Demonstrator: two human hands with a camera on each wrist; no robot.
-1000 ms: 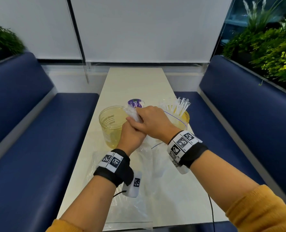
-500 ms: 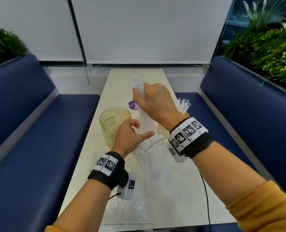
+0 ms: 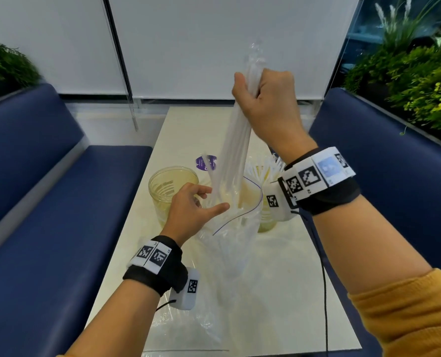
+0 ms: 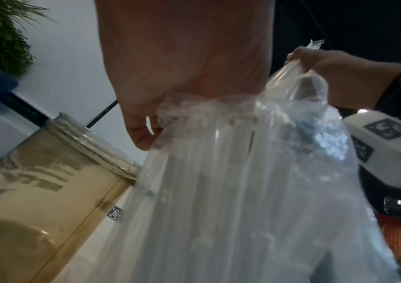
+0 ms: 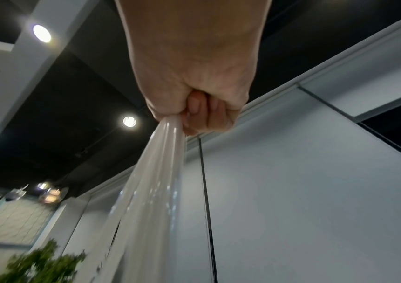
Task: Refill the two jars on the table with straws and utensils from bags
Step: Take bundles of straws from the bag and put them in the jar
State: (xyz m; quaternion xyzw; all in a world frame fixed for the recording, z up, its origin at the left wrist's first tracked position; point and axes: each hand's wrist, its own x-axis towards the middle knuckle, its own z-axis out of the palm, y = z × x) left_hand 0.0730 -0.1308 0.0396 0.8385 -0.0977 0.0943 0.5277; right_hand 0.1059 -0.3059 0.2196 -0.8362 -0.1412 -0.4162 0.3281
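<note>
My right hand (image 3: 265,104) is raised high over the table and grips the top of a bundle of white wrapped straws (image 3: 236,150), fist closed round it (image 5: 194,99). The bundle's lower ends still reach into the clear zip bag (image 3: 232,248), which stands up from the table. My left hand (image 3: 191,212) is at the bag's mouth, thumb stretched out against the plastic, fingers loosely curled, with a gap between them. The empty yellowish jar (image 3: 173,186) stands just left of the bag (image 4: 243,191). The second jar (image 3: 265,222), with white utensils sticking out, is half hidden behind my right wrist.
A purple round sticker (image 3: 206,163) lies behind the jars. Another clear bag (image 3: 188,331) lies flat at the near table edge. Blue benches (image 3: 59,228) flank the narrow table (image 3: 291,292); plants (image 3: 407,73) stand behind the right bench. A black cable (image 3: 323,279) hangs from my right wrist.
My right hand has risen from the bag's mouth to well above the table, drawing the straw bundle upward. My left hand let go of the bundle and stayed at the bag.
</note>
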